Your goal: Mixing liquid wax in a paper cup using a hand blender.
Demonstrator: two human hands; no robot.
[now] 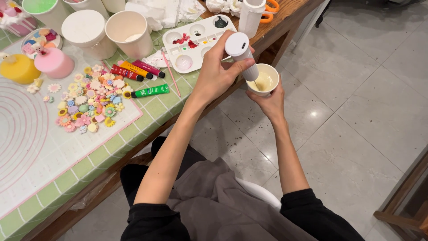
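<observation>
Fingers of the left hand are wrapped round a white handheld mixer, clenched on its barrel just below the flat top. The tool is held tilted, with its lower end dipped into a small white cup. The cup is grasped from beneath and behind by the right hand, the fingers curled up against its wall. Cup and tool are held out past the right edge of the table, over the grey tiled floor. Pale cream liquid is seen in the cup; a thin shaft appears to run down into it, though this part is too small to be certain.

On the table, left of the hands, a white paint palette with red and dark dabs is laid, with a thin pink brush beside it. Further left, four paint tubes in red, yellow, magenta and green are set near a heap of small pastel flower charms on a white mat with pink lines. At the far side, white tubs are stood in a row, and orange-handled scissors are seen at the far right corner.
</observation>
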